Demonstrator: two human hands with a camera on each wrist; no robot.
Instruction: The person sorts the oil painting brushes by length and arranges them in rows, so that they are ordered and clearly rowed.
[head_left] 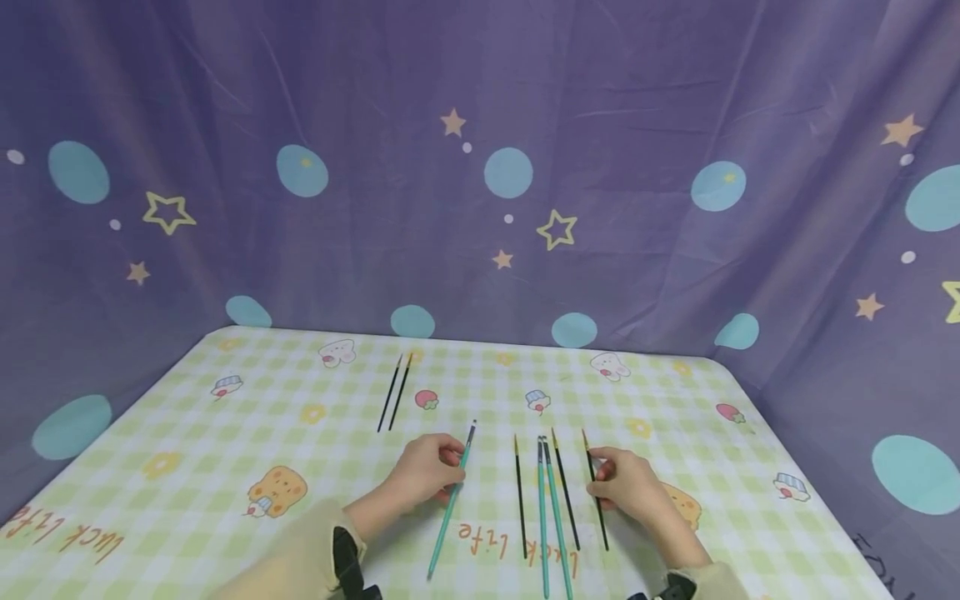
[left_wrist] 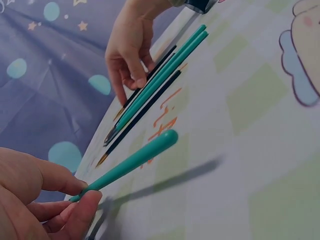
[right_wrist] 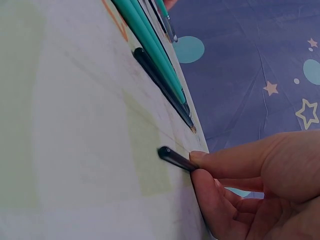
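Note:
My left hand (head_left: 429, 468) pinches a teal-handled paintbrush (head_left: 447, 521) between thumb and fingers. In the left wrist view that brush's rounded handle end hangs above the cloth and casts a shadow. On the right, my right hand (head_left: 628, 485) pinches a thin black-handled paintbrush (head_left: 601, 515), whose tip points away from me. Between the hands lie two teal paintbrushes (head_left: 543, 525) side by side, their far ends close together. A black paintbrush (head_left: 521, 510) lies to their left and another black paintbrush (head_left: 567, 496) to their right.
Two more thin black paintbrushes (head_left: 396, 396) lie together farther back, left of centre. A green-and-white checked cloth (head_left: 300, 442) with cartoon prints covers the table. Behind it hangs a purple curtain (head_left: 390, 242) with stars and blue dots.

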